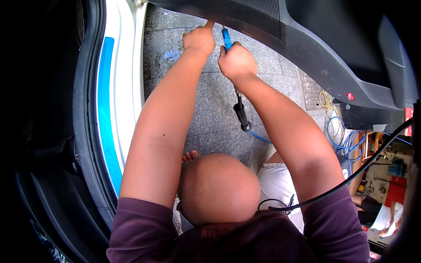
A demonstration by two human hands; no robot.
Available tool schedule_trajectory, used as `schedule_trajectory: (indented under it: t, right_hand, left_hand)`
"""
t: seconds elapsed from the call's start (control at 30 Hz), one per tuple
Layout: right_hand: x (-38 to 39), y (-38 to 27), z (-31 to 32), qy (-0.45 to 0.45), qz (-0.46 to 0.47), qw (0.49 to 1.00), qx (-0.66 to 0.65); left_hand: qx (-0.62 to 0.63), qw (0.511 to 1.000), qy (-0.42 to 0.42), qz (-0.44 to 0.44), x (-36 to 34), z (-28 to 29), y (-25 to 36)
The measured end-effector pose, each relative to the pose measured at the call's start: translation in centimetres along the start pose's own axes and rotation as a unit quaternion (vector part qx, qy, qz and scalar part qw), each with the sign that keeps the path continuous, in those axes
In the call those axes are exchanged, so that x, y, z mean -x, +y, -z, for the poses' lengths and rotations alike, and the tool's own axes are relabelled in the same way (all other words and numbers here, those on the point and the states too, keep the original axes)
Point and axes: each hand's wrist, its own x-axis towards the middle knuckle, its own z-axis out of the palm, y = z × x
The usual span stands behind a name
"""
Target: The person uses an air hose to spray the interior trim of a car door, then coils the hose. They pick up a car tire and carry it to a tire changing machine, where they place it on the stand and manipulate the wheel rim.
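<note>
The right hand grips a blue tool. Left of that grip, the left hand reaches the door panel; its hold cannot be told.

Head fisheye looks down from near, dark edges hardly readable

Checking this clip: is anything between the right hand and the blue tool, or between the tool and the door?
Nothing visible. The right hand is closed around the blue tool, whose tip reaches the door's edge. The left hand is beside it; the door hides what lies beyond.
</note>
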Motion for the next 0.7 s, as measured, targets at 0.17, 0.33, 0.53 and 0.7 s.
schedule_trajectory:
  t: [0.17, 0.33, 0.53, 0.7]
  right_hand:
    - [-0.8, -0.8, -1.0, 0.025, 0.022, 0.999, 0.0]
    - [-0.6, 1.1, -2.0, 0.046, -0.001, 0.999, 0.016]
    - [-0.6, -0.5, -2.5, 0.036, 0.012, 0.999, -0.003]
    - [-0.5, -1.5, -2.8, -0.009, 0.061, 0.996, -0.063]
  left_hand:
    - [0.011, 1.0, 0.023, -0.004, 0.0, -0.5, -0.6]
    - [0.015, 0.999, 0.03, -0.008, 0.2, -0.4, -0.6]
    - [0.029, 1.0, 0.005, -0.003, 0.2, -0.2, -0.8]
    - [0.048, 0.997, 0.045, -0.038, -0.3, -1.2, -2.4]
